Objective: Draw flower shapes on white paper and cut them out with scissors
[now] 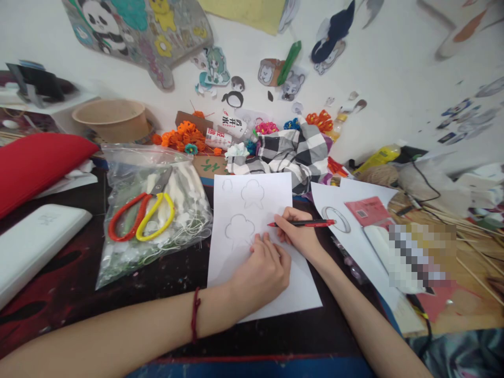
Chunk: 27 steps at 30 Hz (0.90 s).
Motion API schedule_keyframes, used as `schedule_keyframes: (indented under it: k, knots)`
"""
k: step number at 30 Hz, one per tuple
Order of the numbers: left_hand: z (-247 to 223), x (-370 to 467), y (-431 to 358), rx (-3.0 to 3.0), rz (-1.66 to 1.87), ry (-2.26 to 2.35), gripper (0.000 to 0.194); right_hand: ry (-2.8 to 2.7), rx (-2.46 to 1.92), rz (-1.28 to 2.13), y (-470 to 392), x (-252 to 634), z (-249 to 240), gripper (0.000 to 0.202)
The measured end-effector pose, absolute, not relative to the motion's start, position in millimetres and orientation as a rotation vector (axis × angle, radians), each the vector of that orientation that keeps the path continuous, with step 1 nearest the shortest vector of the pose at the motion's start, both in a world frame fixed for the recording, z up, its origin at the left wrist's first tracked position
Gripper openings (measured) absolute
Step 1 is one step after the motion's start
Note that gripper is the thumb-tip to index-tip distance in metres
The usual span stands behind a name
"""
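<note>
A white sheet of paper (271, 294) lies in front of me, with grey cloud-topped outlines drawn on its upper half. My left hand (262, 268) rests on the sheet, fingers stretched forward just below the largest outline (240, 228). A red band circles that wrist. To its right, my right hand (297, 231) is closed around a red-and-black pencil (311, 223). The pencil lies nearly level, one end pointing left over the paper. Left of the sheet, scissors (136, 218) with red and yellow handles lie on a clear plastic bag (189, 199) of green and white pieces.
A white box-like object (43, 241) and a red item (43, 163) sit at the left. Behind the paper are checked cloth (291, 147) and orange craft flowers (185, 136). At the right are more paper (326, 205), a tape roll (336, 219) and thin sticks (480, 273).
</note>
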State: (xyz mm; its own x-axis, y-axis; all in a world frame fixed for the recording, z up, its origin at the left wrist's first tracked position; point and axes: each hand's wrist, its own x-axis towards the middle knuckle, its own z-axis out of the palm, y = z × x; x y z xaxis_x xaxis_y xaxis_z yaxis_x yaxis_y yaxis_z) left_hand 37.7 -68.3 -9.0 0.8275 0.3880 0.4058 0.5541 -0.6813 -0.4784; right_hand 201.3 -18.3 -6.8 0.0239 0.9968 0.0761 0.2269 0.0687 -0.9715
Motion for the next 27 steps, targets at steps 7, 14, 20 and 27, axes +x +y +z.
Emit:
schedule_keyframes:
  k: [7, 14, 20, 27]
  knots:
    - [-9.2, 37.6, -69.5, -2.410, -0.356, -0.682, 0.032, -1.391, -1.346, 1.009, -18.5, 201.8, -4.8, 0.038]
    - [-9.4, 38.0, -69.4, -2.415, -0.345, -0.681, 0.032, -1.401, -1.338, 1.017, -18.8, 201.0, -3.3, 0.037]
    - [-9.1, 37.6, -69.3, -2.421, -0.338, -0.677, 0.033, -1.376, -1.347, 0.980, -18.0, 200.4, -6.1, 0.037]
    - [-7.7, 37.3, -67.8, -2.418, -0.348, -0.675, 0.033, -1.402, -1.349, 1.028, -18.3, 200.8, -4.3, 0.038]
